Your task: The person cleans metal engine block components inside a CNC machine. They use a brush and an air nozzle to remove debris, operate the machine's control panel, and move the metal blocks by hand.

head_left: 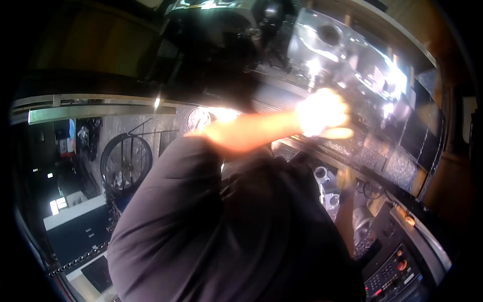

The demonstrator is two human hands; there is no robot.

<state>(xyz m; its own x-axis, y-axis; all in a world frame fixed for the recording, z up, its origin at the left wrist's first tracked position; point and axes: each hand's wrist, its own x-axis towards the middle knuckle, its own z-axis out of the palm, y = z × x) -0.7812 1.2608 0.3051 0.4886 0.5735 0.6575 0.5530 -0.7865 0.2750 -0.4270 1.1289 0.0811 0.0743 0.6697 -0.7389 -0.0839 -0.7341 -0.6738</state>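
My left arm crosses the middle of the view from a dark sleeve. My left hand (323, 115) is washed out by glare over the machine's inside, its thumb apart from the other fingers; whether it holds anything is lost in the brightness. Just beyond it stands a shiny metal workpiece (307, 38) with a round bore. My right forearm (345, 216) shows at the lower right beside my dark shirt. My right hand (346, 177) is by the machine's front edge, small and blurred, its fingers not readable. Near it are metal parts with round holes (332, 201).
Metal chips (401, 171) lie in the machine bed at the right. A control panel (390, 277) with buttons and a red knob is at the lower right. At left stand a round black-rimmed container (104, 163), a long metal rail (100, 114) and a chain (83, 257).
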